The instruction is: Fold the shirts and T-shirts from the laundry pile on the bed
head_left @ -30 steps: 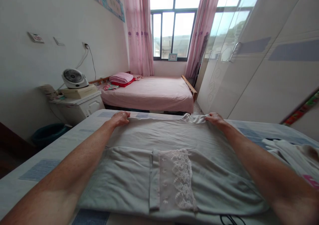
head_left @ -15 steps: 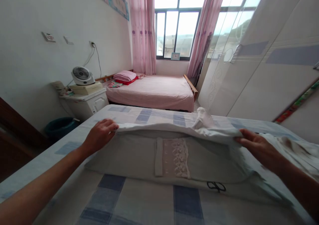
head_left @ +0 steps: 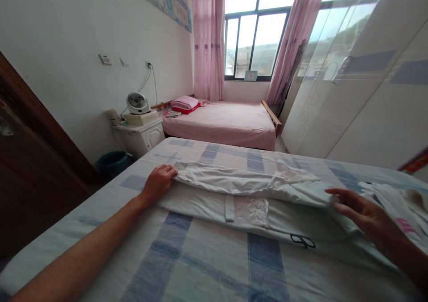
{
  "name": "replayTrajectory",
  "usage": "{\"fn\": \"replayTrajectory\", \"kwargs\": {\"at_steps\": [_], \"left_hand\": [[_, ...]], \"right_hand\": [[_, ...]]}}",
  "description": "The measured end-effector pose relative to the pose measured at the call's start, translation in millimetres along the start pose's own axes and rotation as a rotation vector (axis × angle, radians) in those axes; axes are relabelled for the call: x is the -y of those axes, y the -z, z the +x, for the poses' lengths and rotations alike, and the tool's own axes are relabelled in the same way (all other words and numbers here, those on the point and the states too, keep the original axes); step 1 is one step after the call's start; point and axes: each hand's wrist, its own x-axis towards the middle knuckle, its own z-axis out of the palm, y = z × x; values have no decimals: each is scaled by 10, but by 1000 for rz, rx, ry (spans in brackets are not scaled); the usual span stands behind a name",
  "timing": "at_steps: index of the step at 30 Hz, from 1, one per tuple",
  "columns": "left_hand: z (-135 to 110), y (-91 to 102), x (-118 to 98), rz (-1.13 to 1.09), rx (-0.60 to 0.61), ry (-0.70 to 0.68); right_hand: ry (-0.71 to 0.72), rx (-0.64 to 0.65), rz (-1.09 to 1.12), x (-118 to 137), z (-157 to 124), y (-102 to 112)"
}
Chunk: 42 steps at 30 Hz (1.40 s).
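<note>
A pale grey-green shirt [head_left: 207, 208] lies on the bed with a white lace panel and a dark bow-shaped mark on its front. Its far part is folded over toward me in a long, wrinkled band. My left hand [head_left: 159, 181] is closed on the left end of that band, fingertips curled over the cloth. At the other end, my right hand [head_left: 364, 210] has its thumb and forefinger apart, close beside the fabric. Some of the shirt's right side is hidden behind my right hand and forearm.
The shirt rests on a bed with a blue-and-white checked sheet [head_left: 133, 257]. White clothes [head_left: 409, 213] lie at the right. Beyond are a pink bed [head_left: 227, 121], a bedside cabinet [head_left: 143, 137] with a fan [head_left: 137, 102], a teal bin [head_left: 113, 163] and a wardrobe [head_left: 354, 101].
The shirt's raised far edge has come down and now lies flat over the front. My right hand has let go of its end; my left still holds. The view has turned left.
</note>
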Motion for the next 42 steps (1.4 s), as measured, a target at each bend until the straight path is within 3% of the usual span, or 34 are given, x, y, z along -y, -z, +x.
{"fn": "replayTrajectory", "kwargs": {"at_steps": [7, 12, 17, 19, 21, 25, 29, 31, 33, 37, 39, 42], "left_hand": [[58, 84, 0, 3, -43, 62], [-13, 105, 30, 15, 79, -7], [134, 192, -117, -135, -19, 69], [230, 167, -258, -214, -19, 8], [268, 64, -383, -224, 40, -72], [235, -189, -423, -126, 236, -58], [479, -104, -510, -164, 268, 1], [737, 20, -766, -269, 222, 27], [1014, 103, -1168, -473, 239, 19], [1444, 62, -2105, -1036, 457, 136], [1585, -20, -2488, -1108, 506, 164], [1745, -152, -2864, -1090, 512, 174]], "right_hand": [[-14, -45, 14, -159, -149, 75], [47, 157, -192, -256, -252, 37], [332, -156, -514, -73, -348, -82], [417, -170, -530, 10, -353, -160], [457, -105, -530, 23, -360, -257], [367, 59, -500, -117, -399, -402], [307, 44, -348, -221, -325, -279], [267, -24, -319, -251, -215, -130], [207, -74, -334, -291, -83, 18], [89, -148, -390, -368, 154, 161], [8, -169, -449, -382, 262, 141], [-124, -186, -565, -394, 437, 57]]}}
